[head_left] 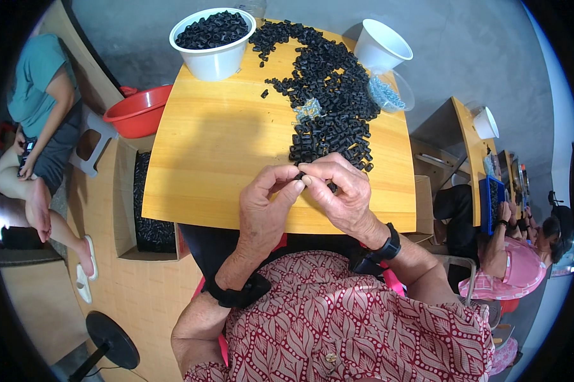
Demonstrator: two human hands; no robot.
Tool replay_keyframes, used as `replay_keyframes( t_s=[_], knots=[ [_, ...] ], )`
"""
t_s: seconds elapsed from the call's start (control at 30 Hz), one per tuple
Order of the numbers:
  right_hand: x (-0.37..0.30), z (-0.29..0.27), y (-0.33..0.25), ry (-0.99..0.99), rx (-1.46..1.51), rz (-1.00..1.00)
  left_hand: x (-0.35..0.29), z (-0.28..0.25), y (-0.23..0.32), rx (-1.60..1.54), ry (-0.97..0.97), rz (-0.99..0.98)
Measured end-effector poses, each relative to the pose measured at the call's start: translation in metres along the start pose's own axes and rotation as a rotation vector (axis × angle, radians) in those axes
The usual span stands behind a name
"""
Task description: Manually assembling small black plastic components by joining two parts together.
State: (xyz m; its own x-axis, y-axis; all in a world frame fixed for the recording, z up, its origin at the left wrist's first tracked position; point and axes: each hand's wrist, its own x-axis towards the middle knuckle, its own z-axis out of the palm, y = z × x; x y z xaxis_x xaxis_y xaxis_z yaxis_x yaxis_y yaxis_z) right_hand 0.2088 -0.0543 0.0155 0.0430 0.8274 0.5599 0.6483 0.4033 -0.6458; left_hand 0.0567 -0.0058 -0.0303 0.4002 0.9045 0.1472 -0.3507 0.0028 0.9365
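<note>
Both my hands meet over the near part of the wooden table (217, 172), fingertips almost touching. My left hand (261, 198) pinches a small black plastic piece (300, 176) between thumb and finger. On the piece's other side, my right hand (345, 194) closes thumb and forefinger on it too; the fingers cover most of it. Another black piece shows under the right fingers. Just beyond lies a long heap of short black plastic cylinders (331, 83). A small cluster of shiny metal bits (308, 111) rests on that heap.
A white tub (214, 63) full of black pieces stands far left, another white tub (384, 46) far right. Near it is a clear bowl (387, 95) of silvery small parts. A red basin (137, 113) and a cardboard box (148, 256) flank the table's left. People sit on both sides.
</note>
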Motion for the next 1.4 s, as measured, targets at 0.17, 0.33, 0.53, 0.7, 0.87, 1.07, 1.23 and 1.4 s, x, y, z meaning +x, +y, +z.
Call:
replay_keyframes(
  t_s=[0.17, 0.33, 0.53, 0.7, 0.87, 1.07, 1.23, 1.4],
  knots=[
    [-0.005, 0.0, 0.003, 0.003, 0.033, -0.011, 0.0, -0.002, 0.0, -0.085, -0.05, -0.041],
    [-0.006, -0.01, 0.003, -0.122, -0.082, -0.094, 0.002, 0.0, 0.005, -0.188, -0.075, -0.114],
    [0.004, -0.018, 0.004, -0.137, -0.373, -0.27, 0.004, -0.001, 0.004, -0.257, -0.045, -0.186],
    [0.007, -0.015, 0.006, -0.142, -0.459, -0.359, 0.001, 0.001, 0.003, -0.303, -0.038, -0.195],
    [0.006, -0.011, 0.011, -0.132, -0.5, -0.404, 0.0, 0.003, -0.001, -0.296, -0.03, -0.199],
    [0.009, -0.015, 0.011, -0.098, -0.51, -0.41, 0.004, 0.001, 0.001, -0.176, -0.073, -0.198],
    [0.01, -0.017, 0.009, -0.118, -0.543, -0.399, 0.003, -0.004, 0.003, -0.093, -0.113, -0.241],
    [0.008, -0.015, 0.014, -0.099, -0.501, -0.446, 0.002, -0.004, 0.003, -0.004, -0.104, -0.25]
  ],
)
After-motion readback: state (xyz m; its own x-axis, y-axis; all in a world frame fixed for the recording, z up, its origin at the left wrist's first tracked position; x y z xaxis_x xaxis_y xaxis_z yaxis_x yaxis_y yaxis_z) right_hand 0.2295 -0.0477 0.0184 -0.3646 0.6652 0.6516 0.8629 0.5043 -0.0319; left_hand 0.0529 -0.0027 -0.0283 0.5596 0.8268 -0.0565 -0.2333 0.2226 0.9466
